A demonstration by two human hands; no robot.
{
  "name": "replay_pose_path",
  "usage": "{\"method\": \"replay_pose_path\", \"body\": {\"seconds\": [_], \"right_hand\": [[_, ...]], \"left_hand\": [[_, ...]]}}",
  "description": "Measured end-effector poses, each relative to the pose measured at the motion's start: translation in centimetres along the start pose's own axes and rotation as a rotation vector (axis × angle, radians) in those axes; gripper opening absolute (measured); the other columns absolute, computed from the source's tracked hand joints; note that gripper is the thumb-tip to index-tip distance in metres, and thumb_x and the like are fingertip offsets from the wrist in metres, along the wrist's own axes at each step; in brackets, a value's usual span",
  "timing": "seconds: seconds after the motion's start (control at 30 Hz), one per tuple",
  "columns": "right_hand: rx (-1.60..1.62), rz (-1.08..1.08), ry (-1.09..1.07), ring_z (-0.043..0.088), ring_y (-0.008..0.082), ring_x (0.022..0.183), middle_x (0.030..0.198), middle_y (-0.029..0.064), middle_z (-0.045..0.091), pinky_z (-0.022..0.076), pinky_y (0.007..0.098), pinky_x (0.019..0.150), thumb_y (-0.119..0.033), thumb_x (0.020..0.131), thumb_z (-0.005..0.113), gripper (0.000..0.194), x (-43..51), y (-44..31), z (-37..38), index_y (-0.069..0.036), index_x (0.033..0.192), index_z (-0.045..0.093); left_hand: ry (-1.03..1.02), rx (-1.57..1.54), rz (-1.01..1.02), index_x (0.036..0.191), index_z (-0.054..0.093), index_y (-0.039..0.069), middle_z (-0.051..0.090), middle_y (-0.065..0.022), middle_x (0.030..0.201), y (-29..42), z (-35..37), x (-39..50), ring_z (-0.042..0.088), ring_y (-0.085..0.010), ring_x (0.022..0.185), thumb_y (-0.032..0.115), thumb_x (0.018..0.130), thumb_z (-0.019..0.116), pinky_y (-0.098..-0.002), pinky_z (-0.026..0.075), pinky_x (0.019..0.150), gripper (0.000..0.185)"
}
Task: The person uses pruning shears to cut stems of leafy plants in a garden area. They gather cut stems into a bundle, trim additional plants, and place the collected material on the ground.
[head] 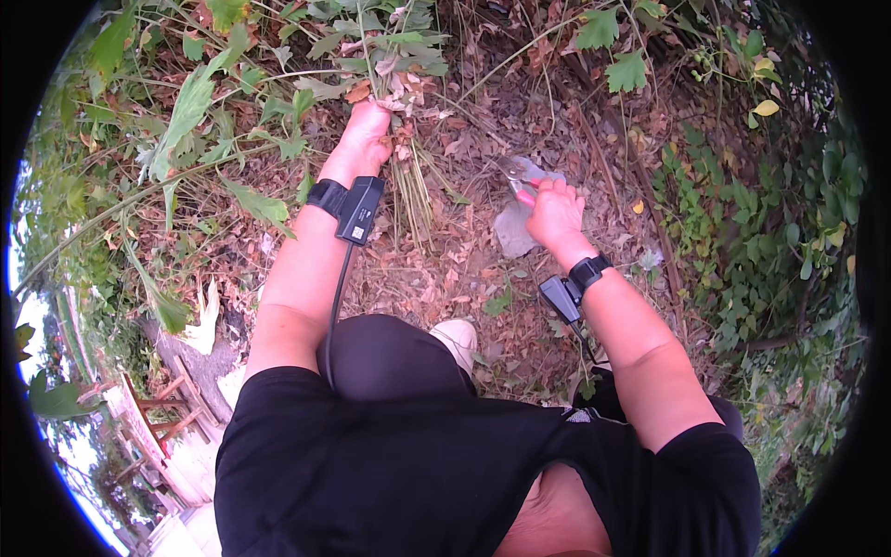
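My left hand (pixel 369 136) is closed around a bunch of leafy plant stems (pixel 414 184). Their bare ends fan out below the fist, and green and withered leaves stand above it. To the right, my right hand (pixel 557 209) grips pruning shears (pixel 525 191) with pinkish-red handles. The metal head of the shears points up and left, over a flat grey stone (pixel 515 230) on the ground. A gap of leaf litter lies between the shears and the stems. Whether the blades are apart is not clear.
Dry leaves (pixel 411 278) cover the soil. Large-leaved green plants (pixel 188 104) lean in from the left, and a long stem crosses there. Dense leafy shrubs (pixel 738 202) stand at the right. A wooden frame (pixel 170 407) is at the lower left. My knee (pixel 390 355) is close below my left hand.
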State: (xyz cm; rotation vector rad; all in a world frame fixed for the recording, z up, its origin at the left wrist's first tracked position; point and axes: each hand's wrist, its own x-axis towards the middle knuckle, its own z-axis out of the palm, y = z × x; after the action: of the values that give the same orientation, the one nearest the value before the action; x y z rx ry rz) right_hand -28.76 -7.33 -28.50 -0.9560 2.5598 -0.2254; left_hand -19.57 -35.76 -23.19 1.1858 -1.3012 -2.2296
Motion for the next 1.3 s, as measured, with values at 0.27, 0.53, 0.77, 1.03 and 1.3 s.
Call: {"method": "replay_pose_path", "body": {"seconds": [0.27,0.53,0.77,1.03,1.3], "right_hand": [[-0.157,-0.016,-0.024,0.047,0.0326,0.111,0.115,0.0157,0.052,0.0337,0.0445,0.092,-0.031,0.084,0.058,0.041,4.1,0.5,-0.3,-0.005,0.116,0.055],[-0.079,-0.014,-0.020,0.047,0.0309,0.110,0.115,0.0149,0.052,0.0341,0.0435,0.091,-0.034,0.084,0.058,0.043,5.1,-1.2,0.6,-0.005,0.116,0.055],[-0.095,-0.056,0.112,0.048,0.0295,0.107,0.111,0.0134,0.053,0.0345,0.0419,0.090,-0.032,0.085,0.057,0.040,4.3,-1.1,0.1,-0.002,0.111,0.056],[-0.020,-0.064,-0.028,0.053,0.0298,0.107,0.109,0.0137,0.058,0.0399,0.0424,0.090,-0.030,0.085,0.055,0.031,5.6,-1.3,0.5,-0.007,0.106,0.061],[0.058,0.192,-0.115,0.052,0.0314,0.112,0.115,0.0162,0.055,0.0404,0.0430,0.094,-0.022,0.078,0.060,0.036,-0.6,4.5,0.1,-0.008,0.112,0.058]], "left_hand": [[-0.274,-0.223,0.074,0.118,0.053,0.008,0.060,-0.0115,0.111,-0.1,1.8,0.8,0.059,-0.0289,0.104,0.035,0.087,0.059,-0.0451,0.054,0.081,0.041],[-0.272,-0.189,0.089,0.111,0.055,0.003,0.064,-0.0168,0.098,0.5,2.0,0.1,0.063,-0.0270,0.092,0.023,0.091,0.051,-0.0412,0.055,0.078,0.028],[-0.238,-0.137,0.095,0.111,0.056,0.004,0.065,-0.0136,0.097,0.6,1.7,-0.5,0.064,-0.0233,0.089,0.022,0.092,0.048,-0.0357,0.054,0.077,0.027],[-0.244,-0.089,0.126,0.104,0.054,0.005,0.064,-0.0153,0.094,0.8,1.4,-0.4,0.063,-0.0298,0.092,0.033,0.089,0.057,-0.0425,0.055,0.077,0.032],[-0.223,-0.111,0.029,0.101,0.058,0.007,0.063,-0.0057,0.086,1.3,1.4,-1.5,0.064,-0.0204,0.079,0.025,0.087,0.060,-0.0370,0.057,0.066,0.023]]}}
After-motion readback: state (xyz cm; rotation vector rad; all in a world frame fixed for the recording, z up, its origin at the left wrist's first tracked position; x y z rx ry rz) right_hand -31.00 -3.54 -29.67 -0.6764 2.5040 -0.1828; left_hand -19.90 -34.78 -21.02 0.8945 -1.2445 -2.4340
